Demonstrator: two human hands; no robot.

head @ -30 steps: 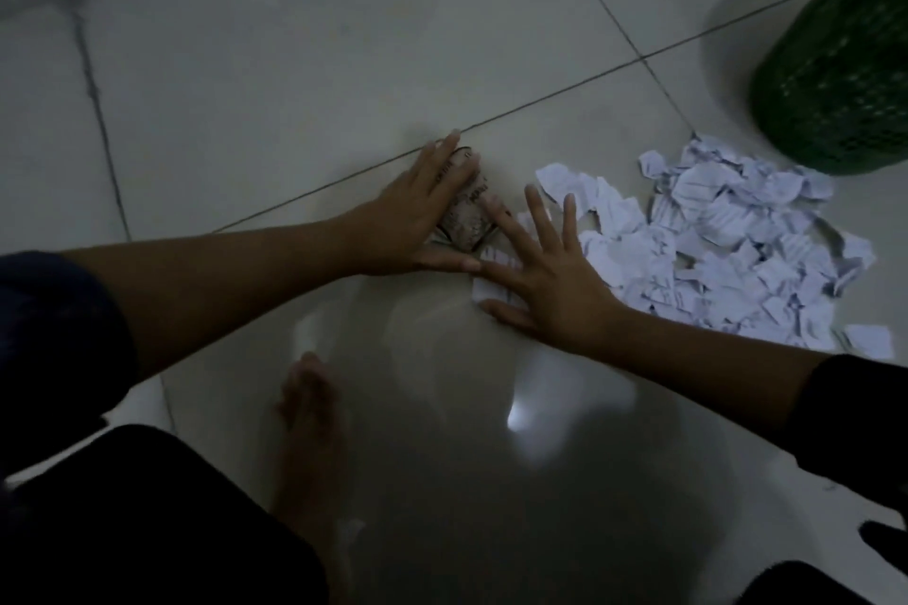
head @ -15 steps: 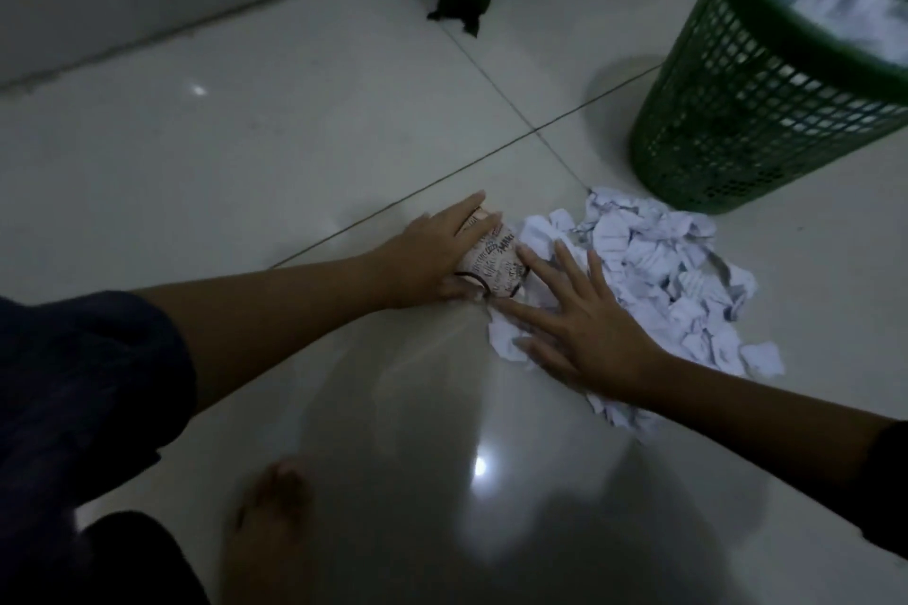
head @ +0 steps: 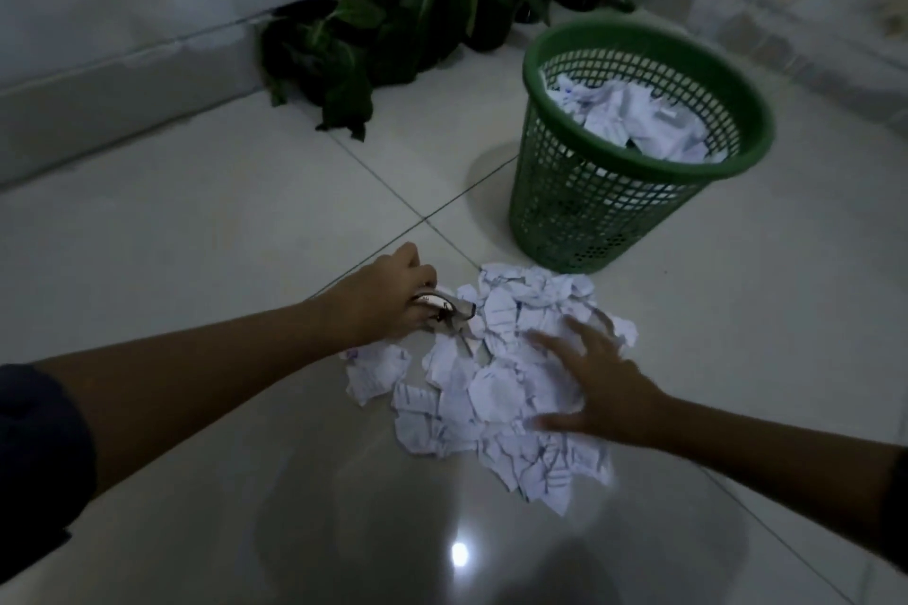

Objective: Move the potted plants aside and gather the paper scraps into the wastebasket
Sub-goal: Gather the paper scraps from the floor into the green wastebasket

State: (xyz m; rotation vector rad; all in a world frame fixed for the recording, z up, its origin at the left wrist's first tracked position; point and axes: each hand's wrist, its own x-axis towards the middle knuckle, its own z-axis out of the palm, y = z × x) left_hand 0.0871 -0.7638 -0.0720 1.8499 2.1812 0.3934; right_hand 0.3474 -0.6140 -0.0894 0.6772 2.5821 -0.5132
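A: Left hand (head: pixel 388 297), fingers closed on a printed wad (head: pixel 444 307) at the heap's left edge. Right hand (head: pixel 597 388), fingers spread open, flat on the scraps (head: pixel 496 388).

B: Where's the wastebasket (head: pixel 638 172)?

A: Just beyond the heap on the floor (head: pixel 196 221), part full. Plants (head: pixel 393 30) already by the wall.

B: Risk?

A: Loose scraps. I'd judge a careless scoop spills them short of the rim, or they slip off on this glossy tile.
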